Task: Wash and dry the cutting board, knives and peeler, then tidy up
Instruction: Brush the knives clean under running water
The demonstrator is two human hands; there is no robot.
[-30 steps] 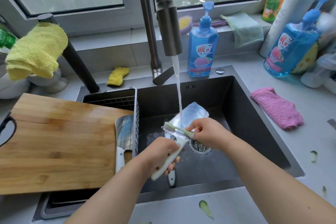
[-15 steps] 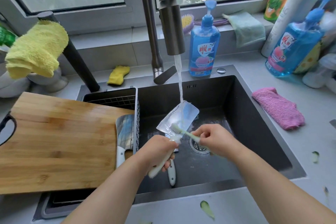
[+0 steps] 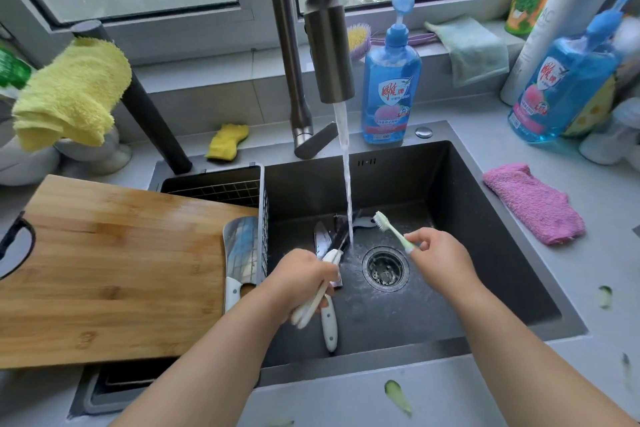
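My left hand point(image 3: 304, 279) grips the white handle of a knife point(image 3: 330, 262) over the dark sink point(image 3: 485, 253). Its blade points up and away, edge-on, into the running water point(image 3: 347, 184). My right hand point(image 3: 438, 255) holds a green toothbrush point(image 3: 393, 230) to the right of the stream, bristles up and clear of the blade. A second white-handled knife point(image 3: 329, 324) lies on the sink floor under my left hand. A cleaver point(image 3: 242, 248) rests on the right edge of the wooden cutting board point(image 3: 104, 270), which lies across the sink's left side. I cannot make out the peeler.
The faucet point(image 3: 327, 45) hangs over the drain point(image 3: 385, 269). A wire basket point(image 3: 214, 188) sits behind the board. Blue soap bottles point(image 3: 391, 80) point(image 3: 568, 87) stand behind, a pink cloth point(image 3: 533, 204) lies right, a yellow cloth point(image 3: 69, 94) hangs left. Green peel scraps point(image 3: 398, 396) lie on the front counter.
The brush was scrubbing the flat blade under the water. My right hand has now drawn the brush away to the right, and my left hand has turned the blade edge-on and lowered it.
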